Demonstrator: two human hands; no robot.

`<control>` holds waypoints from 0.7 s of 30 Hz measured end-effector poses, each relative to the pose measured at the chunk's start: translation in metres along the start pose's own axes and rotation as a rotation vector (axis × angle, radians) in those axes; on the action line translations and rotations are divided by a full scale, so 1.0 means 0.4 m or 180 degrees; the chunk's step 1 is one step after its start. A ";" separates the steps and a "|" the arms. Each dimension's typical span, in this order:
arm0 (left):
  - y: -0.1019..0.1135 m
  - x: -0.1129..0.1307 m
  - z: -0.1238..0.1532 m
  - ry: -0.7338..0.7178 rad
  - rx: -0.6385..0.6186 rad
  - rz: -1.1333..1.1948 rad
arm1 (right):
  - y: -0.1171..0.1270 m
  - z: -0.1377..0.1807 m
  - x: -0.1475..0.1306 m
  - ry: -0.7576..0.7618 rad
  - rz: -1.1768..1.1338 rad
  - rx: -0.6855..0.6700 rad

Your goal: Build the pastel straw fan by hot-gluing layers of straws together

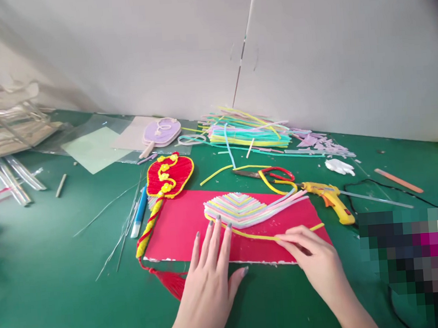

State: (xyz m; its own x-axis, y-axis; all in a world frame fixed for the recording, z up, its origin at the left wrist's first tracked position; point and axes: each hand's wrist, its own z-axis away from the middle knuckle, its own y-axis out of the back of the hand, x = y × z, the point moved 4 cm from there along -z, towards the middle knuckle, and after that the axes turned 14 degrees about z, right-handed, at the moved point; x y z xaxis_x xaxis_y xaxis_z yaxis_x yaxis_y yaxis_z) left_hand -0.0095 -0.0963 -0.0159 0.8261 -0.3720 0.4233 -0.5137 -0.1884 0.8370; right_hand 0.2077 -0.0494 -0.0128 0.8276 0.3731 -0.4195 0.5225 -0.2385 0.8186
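My right hand (315,254) pinches a yellow pipe cleaner (256,236) near its right part, and the tip sticks out past my fingers. Stretched flat, my left hand (213,274) has its fingertips at the left end of that strip, by the lower edge of a leaf-like shape of pastel pipe cleaners (237,207). The shape lies on a red sheet (179,232), its stripes meeting in a V and loose ends trailing right. A red fan with yellow flowers (180,174) overlaps the sheet's left corner; its red tassel (170,282) lies beside my left hand.
Scissors (251,173) and a yellow glue gun (330,198) lie behind and right of the sheet. Further back are bundled pipe cleaners (254,134), purple scraps (315,141) and a lilac fan (162,132). A blue-handled brush (140,209) and thin wires (124,235) lie left.
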 end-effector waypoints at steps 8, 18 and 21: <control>-0.001 -0.007 -0.002 -0.0123 0.0053 -0.0190 | 0.004 -0.012 -0.002 0.0033 0.0131 0.0001; 0.118 -0.102 -0.092 -0.0735 -0.0520 0.0412 | 0.053 -0.030 0.016 0.0013 -0.0013 0.0152; 0.123 -0.093 -0.085 -0.0772 -0.0281 0.0406 | 0.059 -0.030 0.011 -0.0355 -0.0214 0.0418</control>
State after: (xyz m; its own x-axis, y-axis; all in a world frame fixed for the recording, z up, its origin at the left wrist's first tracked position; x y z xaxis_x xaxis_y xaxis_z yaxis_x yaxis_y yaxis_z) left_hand -0.0577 -0.0608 0.0215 0.6712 -0.5962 0.4406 -0.5788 -0.0502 0.8139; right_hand 0.2211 -0.0425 0.0093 0.8037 0.2920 -0.5184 0.5936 -0.3341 0.7321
